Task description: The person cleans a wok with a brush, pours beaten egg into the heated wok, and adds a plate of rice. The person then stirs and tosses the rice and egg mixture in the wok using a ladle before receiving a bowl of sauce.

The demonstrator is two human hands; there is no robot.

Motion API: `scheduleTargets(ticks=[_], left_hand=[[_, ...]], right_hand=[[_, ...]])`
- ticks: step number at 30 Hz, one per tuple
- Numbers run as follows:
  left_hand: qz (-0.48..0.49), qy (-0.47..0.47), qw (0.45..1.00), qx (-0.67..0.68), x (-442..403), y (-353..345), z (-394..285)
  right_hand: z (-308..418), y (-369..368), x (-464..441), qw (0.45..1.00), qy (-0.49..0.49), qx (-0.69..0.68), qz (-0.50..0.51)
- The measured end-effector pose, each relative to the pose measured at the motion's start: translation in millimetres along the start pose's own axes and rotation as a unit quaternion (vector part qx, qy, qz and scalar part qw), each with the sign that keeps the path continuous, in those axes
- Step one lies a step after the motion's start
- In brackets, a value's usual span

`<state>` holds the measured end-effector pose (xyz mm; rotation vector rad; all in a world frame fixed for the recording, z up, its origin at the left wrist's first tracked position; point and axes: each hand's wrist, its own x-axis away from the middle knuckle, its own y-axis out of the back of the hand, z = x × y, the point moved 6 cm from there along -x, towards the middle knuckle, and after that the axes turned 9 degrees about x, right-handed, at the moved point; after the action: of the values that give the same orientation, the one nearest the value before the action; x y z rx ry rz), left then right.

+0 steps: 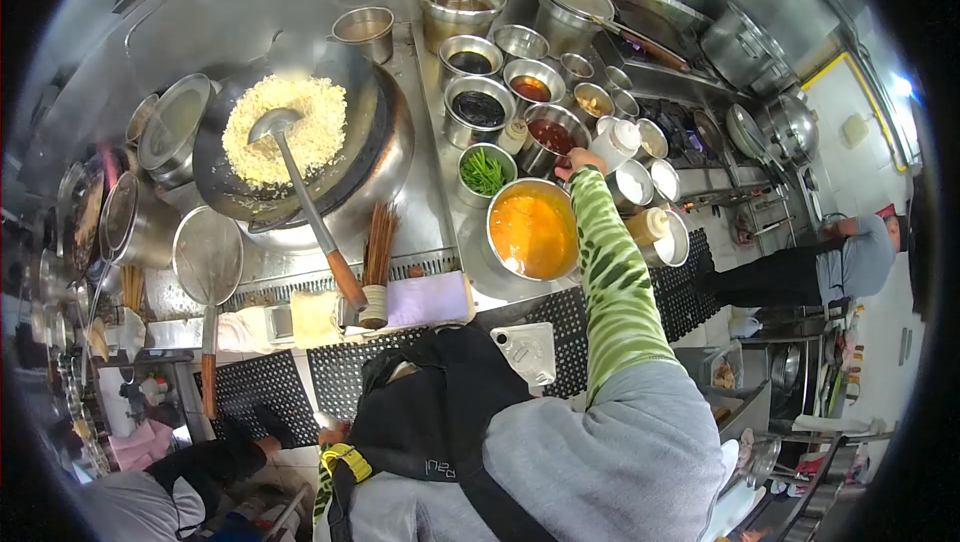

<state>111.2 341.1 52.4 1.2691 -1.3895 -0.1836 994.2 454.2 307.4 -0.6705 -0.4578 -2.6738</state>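
Observation:
My right hand (578,163) reaches over the orange beaten-egg-like liquid (532,232) to the rim of a pot of dark red sauce (552,134). Its fingers are curled; whatever they grip is hidden. Just right of it stands a white squeeze bottle (617,142). Low at my left side, my left hand (335,433) shows only in part, closed beside a small shiny piece I cannot make out. Fried rice (290,132) lies in the wok (375,142). A wok ladle (308,197) rests in it, its wooden handle toward me.
Chopped greens (486,172), dark sauces (477,109) and several metal pots crowd the right counter. A bamboo brush (378,252) stands by a purple cloth (428,298). A strainer (208,257) lies left. One co-worker (850,257) is at right, another (170,487) at lower left.

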Motion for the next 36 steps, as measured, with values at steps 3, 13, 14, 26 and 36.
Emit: scheduleTargets(ticks=[3,13,14,26,36], left_hand=[[0.007,0.007,1.000,0.007,1,-2,3],[0.019,0.012,1.000,0.010,-2,-5,9],[0.022,0.010,1.000,0.009,-4,-6,9],[0.123,-0.091,0.980,-0.126,-25,-16,-31],[0.130,-0.004,0.991,-0.022,-1,32,-85]], right_hand=[[-11,-6,-23,1.000,-0.017,-0.001,0.002],[-2,-3,11,0.996,-0.013,-0.003,-0.085],[-5,-2,8,0.998,-0.009,-0.011,-0.057],[73,-14,113,0.956,0.258,0.136,0.033],[-24,-152,394,0.778,0.435,0.165,0.421]])
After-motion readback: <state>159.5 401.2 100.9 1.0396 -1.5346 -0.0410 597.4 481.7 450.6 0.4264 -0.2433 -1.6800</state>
